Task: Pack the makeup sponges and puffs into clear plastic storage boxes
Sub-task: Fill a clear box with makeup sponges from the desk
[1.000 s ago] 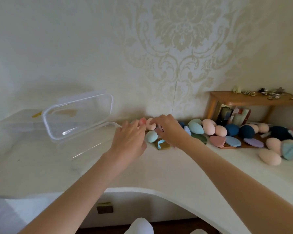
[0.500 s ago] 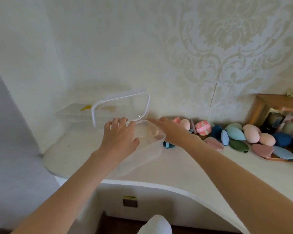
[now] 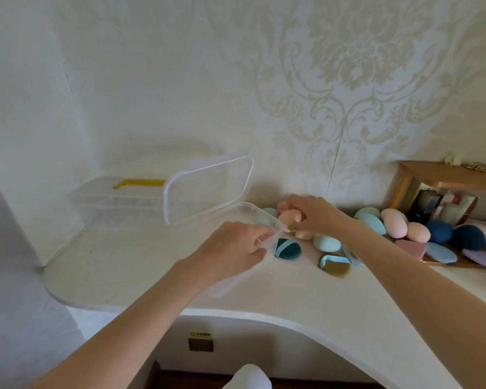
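A clear plastic box [image 3: 254,210] stands open on the white counter, its lid [image 3: 208,189] tilted up behind it. My left hand [image 3: 236,248] pinches the box's near right rim. Just right of that corner, my right hand [image 3: 316,214] closes over a peach sponge [image 3: 289,217], with another peach sponge [image 3: 303,235] under it. A teal puff [image 3: 288,248], a light blue sponge [image 3: 327,244] and an olive puff with a blue strap [image 3: 335,265] lie close by. More sponges and puffs [image 3: 415,231] are piled to the right.
A second clear box with a yellow handle [image 3: 118,197] sits shut against the wall at back left. A small wooden shelf [image 3: 443,178] with bottles stands at the right. The counter's curved front edge [image 3: 236,310] runs below my arms.
My right hand has left the box opening and moved right to the pile, where it now grips a peach sponge. My left hand shifted from the box's top to its right rim.
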`<state>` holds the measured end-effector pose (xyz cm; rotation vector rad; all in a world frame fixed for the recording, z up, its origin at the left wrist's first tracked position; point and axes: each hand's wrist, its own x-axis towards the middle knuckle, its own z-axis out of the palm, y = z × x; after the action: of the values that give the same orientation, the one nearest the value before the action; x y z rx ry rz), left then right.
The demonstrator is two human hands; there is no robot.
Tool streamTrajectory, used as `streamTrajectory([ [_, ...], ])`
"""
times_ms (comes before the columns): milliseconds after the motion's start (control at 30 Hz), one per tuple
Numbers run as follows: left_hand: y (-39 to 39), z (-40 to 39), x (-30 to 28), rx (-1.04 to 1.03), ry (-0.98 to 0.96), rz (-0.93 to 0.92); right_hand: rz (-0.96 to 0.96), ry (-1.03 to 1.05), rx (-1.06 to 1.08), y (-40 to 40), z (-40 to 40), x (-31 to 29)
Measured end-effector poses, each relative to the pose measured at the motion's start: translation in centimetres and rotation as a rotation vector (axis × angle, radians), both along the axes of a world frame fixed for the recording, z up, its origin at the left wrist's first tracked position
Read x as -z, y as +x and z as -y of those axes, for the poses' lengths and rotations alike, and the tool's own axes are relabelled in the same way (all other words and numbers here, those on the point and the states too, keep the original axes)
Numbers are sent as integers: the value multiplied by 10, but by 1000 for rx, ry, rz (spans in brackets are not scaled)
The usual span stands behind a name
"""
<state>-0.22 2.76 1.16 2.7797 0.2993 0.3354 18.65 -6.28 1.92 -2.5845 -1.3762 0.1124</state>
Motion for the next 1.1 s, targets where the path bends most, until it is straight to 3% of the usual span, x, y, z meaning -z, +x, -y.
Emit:
streamTrajectory([
  [100, 14, 1, -1, 27, 0, 10, -241, 270, 74, 7, 13, -11],
  [200, 20, 2, -5, 45, 2, 40, -264, 424, 43, 1, 16, -28],
  [300, 12, -10, -15, -64, -97, 208, -299, 523, -40, -17, 13, -44],
  [367, 2, -23, -21, -197, -39, 246, -387, 450, -121, -33, 6, -51],
  [500, -21, -32, -21, -327, 171, -17, -337, 155, -263, -65, -24, -41],
  [667, -27, -41, -19, -324, 66, -100, -208, -5, -294, -94, -52, -23],
  [900, -23, -56, -31, -270, 19, -186, -325, 98, -252, -99, -67, -7],
  [1100, -14, -57, -33, -266, 114, -223, -393, 162, -235, -97, -73, -1],
])
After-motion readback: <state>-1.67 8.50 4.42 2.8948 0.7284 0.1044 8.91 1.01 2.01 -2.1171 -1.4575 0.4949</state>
